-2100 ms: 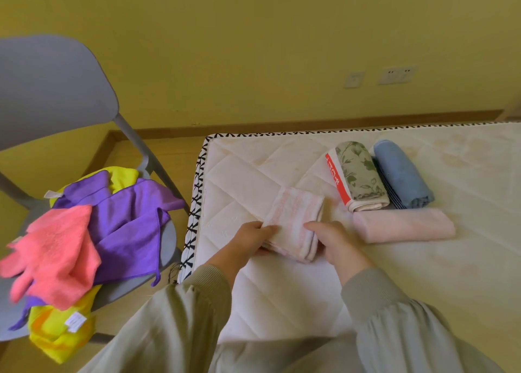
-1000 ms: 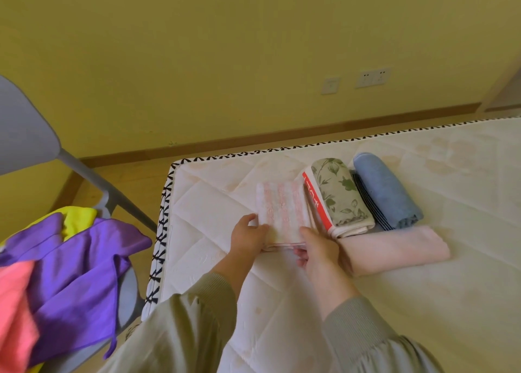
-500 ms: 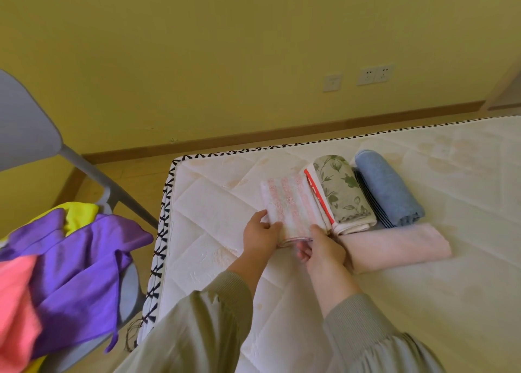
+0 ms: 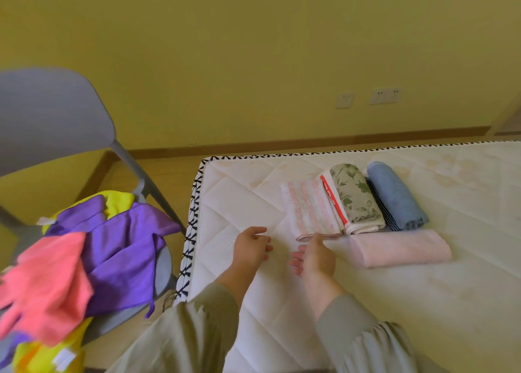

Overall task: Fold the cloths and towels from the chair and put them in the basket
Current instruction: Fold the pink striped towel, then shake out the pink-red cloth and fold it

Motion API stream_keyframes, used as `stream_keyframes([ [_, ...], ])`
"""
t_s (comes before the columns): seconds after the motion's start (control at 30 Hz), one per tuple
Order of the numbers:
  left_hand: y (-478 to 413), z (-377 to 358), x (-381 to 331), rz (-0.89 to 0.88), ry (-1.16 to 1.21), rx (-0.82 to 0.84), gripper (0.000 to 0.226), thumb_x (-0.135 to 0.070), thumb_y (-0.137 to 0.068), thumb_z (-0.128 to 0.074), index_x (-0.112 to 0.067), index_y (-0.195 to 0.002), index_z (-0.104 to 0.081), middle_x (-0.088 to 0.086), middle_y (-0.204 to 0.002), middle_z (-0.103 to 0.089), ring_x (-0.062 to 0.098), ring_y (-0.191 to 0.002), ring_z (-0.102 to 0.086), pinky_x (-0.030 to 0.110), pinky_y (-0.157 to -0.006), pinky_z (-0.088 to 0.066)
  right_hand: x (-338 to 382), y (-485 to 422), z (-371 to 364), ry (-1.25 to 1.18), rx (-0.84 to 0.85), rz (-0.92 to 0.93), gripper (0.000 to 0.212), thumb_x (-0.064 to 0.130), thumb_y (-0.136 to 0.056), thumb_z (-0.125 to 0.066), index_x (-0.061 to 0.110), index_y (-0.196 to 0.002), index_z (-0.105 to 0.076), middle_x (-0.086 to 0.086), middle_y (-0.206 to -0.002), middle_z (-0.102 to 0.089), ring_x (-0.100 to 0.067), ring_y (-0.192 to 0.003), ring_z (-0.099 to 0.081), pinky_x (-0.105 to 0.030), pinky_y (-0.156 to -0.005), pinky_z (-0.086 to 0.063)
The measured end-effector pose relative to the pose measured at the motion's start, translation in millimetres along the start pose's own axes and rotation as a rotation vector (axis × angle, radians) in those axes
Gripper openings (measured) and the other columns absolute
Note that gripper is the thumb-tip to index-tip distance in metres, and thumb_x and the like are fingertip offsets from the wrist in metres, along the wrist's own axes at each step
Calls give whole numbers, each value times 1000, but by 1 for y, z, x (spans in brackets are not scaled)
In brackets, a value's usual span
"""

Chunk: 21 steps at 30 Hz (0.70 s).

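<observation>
A folded pink-striped cloth (image 4: 311,209) lies on the white mattress (image 4: 253,310), set against a folded floral cloth (image 4: 355,196), with a rolled blue towel (image 4: 394,195) beyond it. A folded pale pink towel (image 4: 400,248) lies in front of them. My left hand (image 4: 251,247) hovers just left of the striped cloth, fingers loose, holding nothing. My right hand (image 4: 314,255) is just below the cloth's near edge, fingers relaxed and empty. On the grey chair (image 4: 50,113) at left sits a heap: purple cloth (image 4: 121,248), coral cloth (image 4: 42,285), yellow cloth (image 4: 118,200).
The mattress's stitched black-and-white edge (image 4: 189,248) runs beside the chair seat. A yellow wall with sockets (image 4: 384,96) and a wooden skirting stands behind. No basket is in view.
Both hands have let go of the striped cloth, which now lies beside the floral one, and drawn back toward me. The view has swung left, showing more of the chair.
</observation>
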<state>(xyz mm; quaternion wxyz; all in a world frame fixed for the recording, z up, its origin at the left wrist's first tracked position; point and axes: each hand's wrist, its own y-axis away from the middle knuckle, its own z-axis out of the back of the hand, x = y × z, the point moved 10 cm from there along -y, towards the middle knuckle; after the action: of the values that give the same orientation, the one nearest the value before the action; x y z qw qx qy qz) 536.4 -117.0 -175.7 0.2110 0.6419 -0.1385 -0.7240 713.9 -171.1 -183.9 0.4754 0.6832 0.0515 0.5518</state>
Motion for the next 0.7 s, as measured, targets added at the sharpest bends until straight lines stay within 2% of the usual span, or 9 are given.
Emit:
stream_keyframes([
  [0.07,9,21,-5,-19,3,4,26,-2,-91,-46,-13,-112,-59,6,-96,-67,17,-76,-66,25,-63,-54,7,16,-19,164,39,116,42,32,-91,-39,0,-77,-62,-14,-68,-65,-29,-59,-60,-37,-59,-52],
  [0.13,17,49,-12,-38,9,-19,26,-2,-91,-45,-14,-110,-59,5,-95,-67,16,-75,-65,25,-63,-53,11,36,-46,304,111,240,40,31,-92,-39,-1,-86,-62,-20,-85,-67,-31,-76,-62,-46,-80,-54],
  [0.2,23,76,-18,-48,8,-51,27,0,-90,-43,-13,-107,-60,3,-91,-66,14,-70,-64,24,-60,-50,10,51,-70,380,161,303,34,31,-92,-41,4,-85,-59,-24,-96,-66,-35,-87,-64,-48,-86,-53],
  [0.33,39,154,-28,-106,-18,-168,30,6,-87,-40,-3,-105,-62,6,-81,-64,14,-63,-59,27,-59,-48,2,89,-125,468,210,357,32,25,-86,-42,5,-66,-57,-21,-85,-67,-39,-85,-64,-48,-81,-53],
  [0.4,46,190,-32,-165,-119,-228,31,8,-85,-41,-4,-100,-66,16,-91,-69,23,-74,-63,33,-72,-50,-1,108,-153,503,247,401,31,23,-85,-44,8,-61,-54,-20,-80,-66,-38,-83,-64,-45,-76,-52],
  [0.47,54,230,-30,-190,-235,-283,33,7,-85,-44,-5,-104,-68,16,-103,-70,28,-94,-66,33,-81,-50,-8,127,-182,585,292,455,31,22,-86,-44,11,-58,-50,-16,-74,-64,-36,-81,-65,-38,-70,-50],
  [0.57,66,280,-32,-279,-519,-392,32,2,-85,-48,-7,-108,-69,9,-112,-69,24,-108,-60,24,-88,-43,-22,148,-221,723,355,531,31,21,-87,-44,13,-57,-46,-14,-73,-61,-34,-81,-64,-32,-68,-46],
  [0.63,72,308,-31,-320,-782,-474,35,-2,-83,-49,-12,-113,-67,6,-117,-64,25,-112,-53,29,-91,-40,-35,160,-244,823,393,586,33,20,-87,-45,15,-55,-42,-10,-68,-55,-32,-76,-57,-33,-67,-42],
  [0.7,77,337,-23,-231,-1052,-589,34,-11,-86,-47,-17,-117,-61,4,-119,-57,27,-111,-46,34,-87,-38,-49,171,-262,909,420,631,37,17,-88,-46,17,-52,-37,-4,-59,-44,-27,-72,-46,-30,-63,-33],
])
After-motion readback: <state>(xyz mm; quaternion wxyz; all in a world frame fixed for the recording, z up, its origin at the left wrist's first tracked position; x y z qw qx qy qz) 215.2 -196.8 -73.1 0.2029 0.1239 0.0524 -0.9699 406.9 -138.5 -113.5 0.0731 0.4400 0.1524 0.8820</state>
